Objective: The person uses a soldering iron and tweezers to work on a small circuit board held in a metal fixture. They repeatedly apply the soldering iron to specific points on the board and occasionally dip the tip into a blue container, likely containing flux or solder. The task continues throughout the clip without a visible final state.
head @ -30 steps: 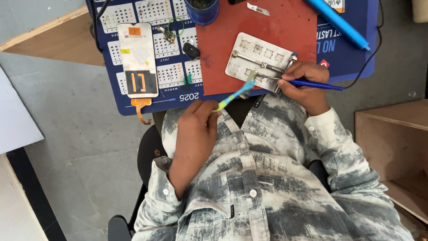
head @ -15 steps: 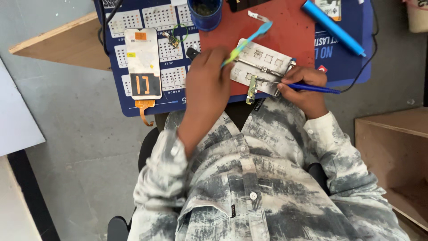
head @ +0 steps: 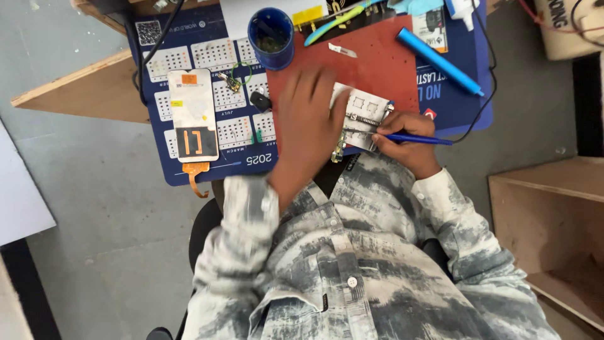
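Phone screen (head: 194, 115) lies face down at the left of the blue mat (head: 207, 167), with a blue cup (head: 270, 38) farther off. The left hand (head: 308, 126) rests open, fingers spread, on the red mat (head: 377, 69), touching the white phone frame (head: 363, 113). At the right, the right hand (head: 406, 141) is closed around a blue pen-like tool (head: 418, 139), its tip on the frame.
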